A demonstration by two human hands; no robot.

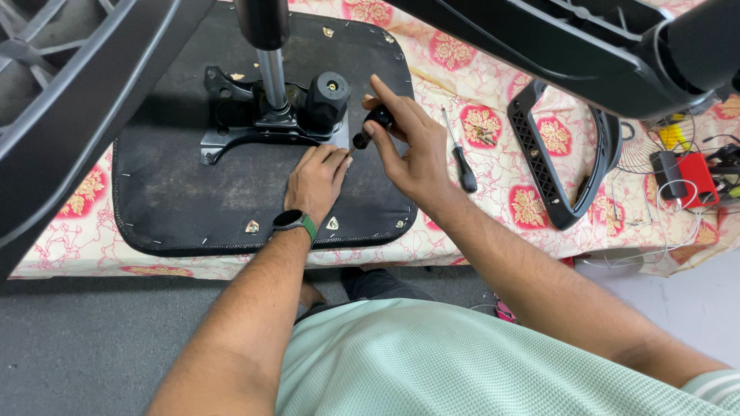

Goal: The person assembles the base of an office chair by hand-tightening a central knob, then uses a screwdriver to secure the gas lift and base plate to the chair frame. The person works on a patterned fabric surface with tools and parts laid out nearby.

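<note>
An upturned black chair seat (pixel 177 200) lies on a table with a floral cloth. A black metal mechanism plate (pixel 239 127) with a chrome gas cylinder (pixel 271 77) and a round black knob (pixel 327 96) is mounted on it. My left hand (pixel 316 181) rests flat on the seat just below the plate's right edge, a dark watch with a green strap on its wrist. My right hand (pixel 405 142) grips a short black-handled tool (pixel 370 127), its tip pointing down-left at the plate's right corner beside my left fingertips.
A black-handled screwdriver (pixel 461 158) lies on the cloth right of my hand, near a small pile of screws (pixel 484 135). A black armrest (pixel 555 154) lies further right. Chair parts loom overhead. A red device (pixel 697 179) and cables sit at far right.
</note>
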